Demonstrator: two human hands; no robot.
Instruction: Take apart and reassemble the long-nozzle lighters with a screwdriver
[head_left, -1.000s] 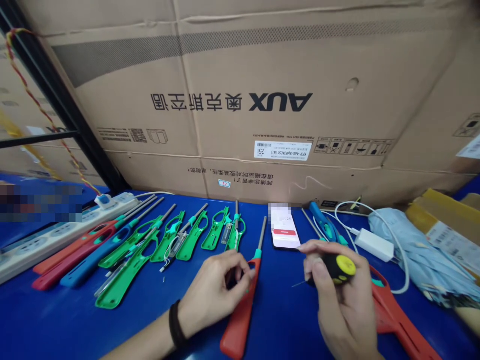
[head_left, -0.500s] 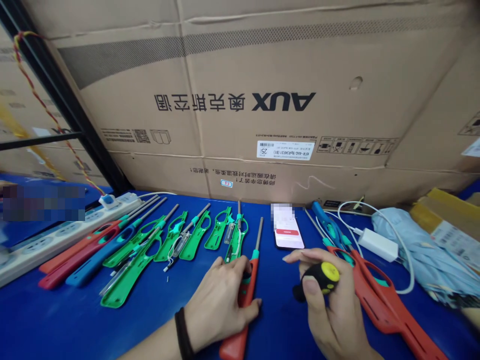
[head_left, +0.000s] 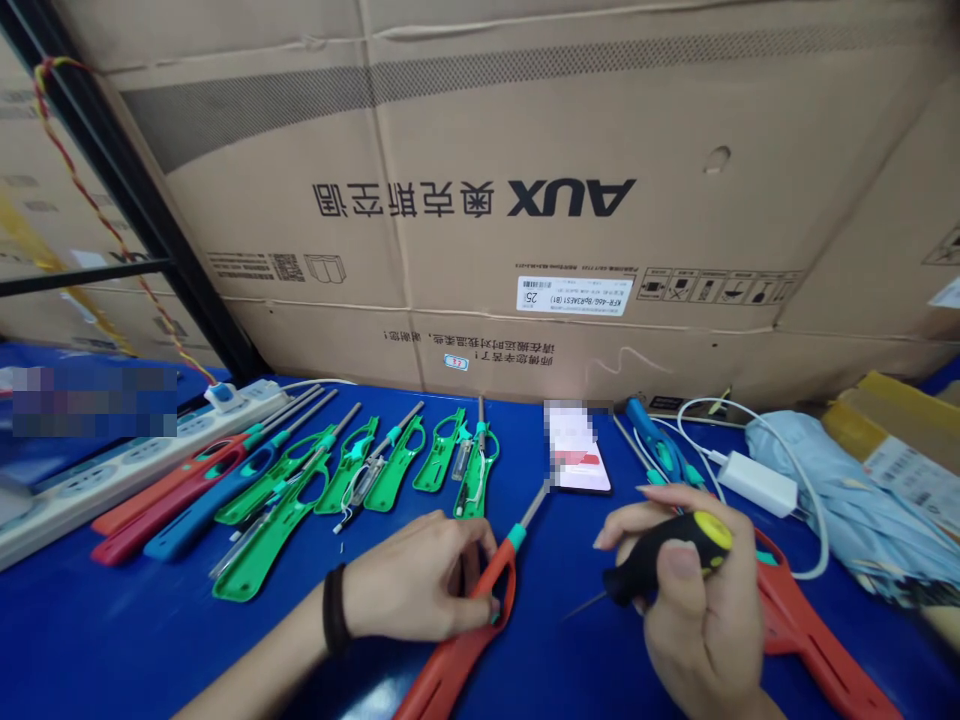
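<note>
The left hand is lying on the blue counter and clasping a red long-nosed lighter around its trigger loop, fingers curled over the top of the handle and the thumb tucked against its near side. The lighter is running on a slant: its red handle is trailing down and to the left, passing under that hand toward the person, while its teal collar and thin metal nozzle are pointing up and to the right, away from the person and toward a phone lying just beyond the tip. The right hand is closing around a screwdriver with a black grip and yellow cap; its fine blade is aiming down and to the left, toward the lighter's body, with a clear gap between tip and plastic. So the lighter is lying directly under the left hand and just to the left of the right hand, with the tool's point facing the lighter's right flank. Under and beyond the right hand a second red lighter is resting, and well off to the left of the left hand a row of green lighter shells is spreading across the counter.
</note>
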